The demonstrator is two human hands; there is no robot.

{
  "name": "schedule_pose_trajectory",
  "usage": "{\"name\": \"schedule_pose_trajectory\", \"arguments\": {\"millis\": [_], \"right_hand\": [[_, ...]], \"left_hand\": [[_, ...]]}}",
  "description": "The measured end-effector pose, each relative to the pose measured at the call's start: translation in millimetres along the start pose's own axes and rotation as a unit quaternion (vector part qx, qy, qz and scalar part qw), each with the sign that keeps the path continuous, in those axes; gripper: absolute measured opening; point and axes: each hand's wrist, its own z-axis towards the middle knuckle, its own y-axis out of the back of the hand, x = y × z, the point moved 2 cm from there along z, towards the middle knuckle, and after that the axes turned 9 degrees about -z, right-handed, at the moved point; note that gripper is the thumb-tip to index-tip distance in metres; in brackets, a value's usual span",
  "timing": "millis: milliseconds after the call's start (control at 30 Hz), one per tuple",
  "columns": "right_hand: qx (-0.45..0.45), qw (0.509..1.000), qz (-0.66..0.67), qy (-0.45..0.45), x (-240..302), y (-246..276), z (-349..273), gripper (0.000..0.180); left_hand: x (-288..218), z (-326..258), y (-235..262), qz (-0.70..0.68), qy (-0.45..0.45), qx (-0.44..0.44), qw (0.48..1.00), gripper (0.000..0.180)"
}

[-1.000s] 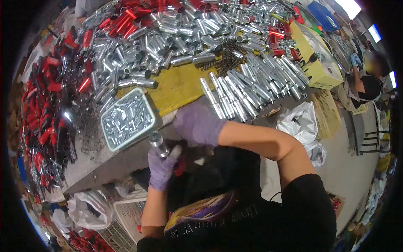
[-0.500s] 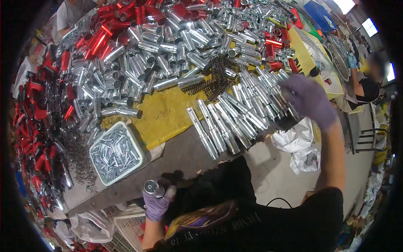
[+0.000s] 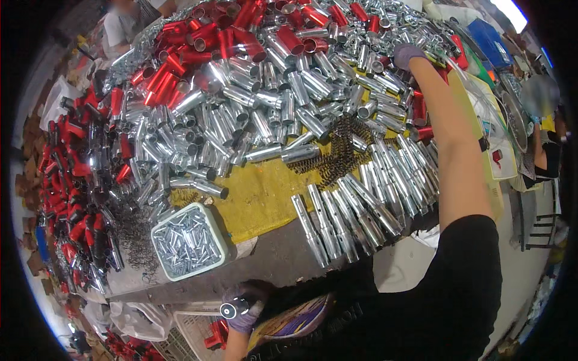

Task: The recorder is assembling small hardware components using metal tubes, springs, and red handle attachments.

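Note:
My left hand (image 3: pixel 250 316), in a purple glove, is closed round a metal tube (image 3: pixel 235 308) seen end-on, beside my body below the table edge. My right arm stretches far across the table. Its gloved right hand (image 3: pixel 408 55) is over a heap of small shiny metal fittings (image 3: pixel 385 43), and its fingers are too hidden to read. Nearer me, a row of slim silver tubes (image 3: pixel 343 225) with holes lies side by side along the table edge. Dark coil springs (image 3: pixel 337 150) lie just beyond that row.
A pale tub (image 3: pixel 221 260) of small metal pins stands left of a yellow cloth (image 3: pixel 253 198). Larger silver tubes (image 3: pixel 259 123) and red tubes (image 3: pixel 159 84) are piled behind. Red-and-black parts (image 3: pixel 72 204) fill the left side. A yellow bin (image 3: pixel 466 96) stands right; two people are farther off.
My right hand has moved from above the tube row to the far fittings heap. My left hand keeps its tube and sits lower in view. The whole view has shifted.

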Motion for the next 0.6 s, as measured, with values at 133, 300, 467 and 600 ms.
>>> {"name": "schedule_pose_trajectory", "arguments": {"millis": [133, 300, 467, 600], "right_hand": [[-0.033, 0.997, 0.034, -0.066, -8, -21, 6, 0.039], [-0.067, 0.975, 0.198, -0.070, -14, -22, -19, 0.043], [-0.209, 0.900, 0.378, -0.056, -16, -22, -30, 0.039], [-0.155, 0.773, 0.599, 0.138, 70, 44, -140, 0.033]], "left_hand": [[-33, 13, -11, -0.020, -0.038, -0.014, 0.999, 0.027], [-7, 3, 3, 0.049, -0.062, 0.057, 0.995, 0.031], [20, 11, 8, -0.359, 0.113, 0.055, 0.925, 0.031], [-45, 25, 3, -0.135, -0.014, 0.081, 0.987, 0.035]]}}
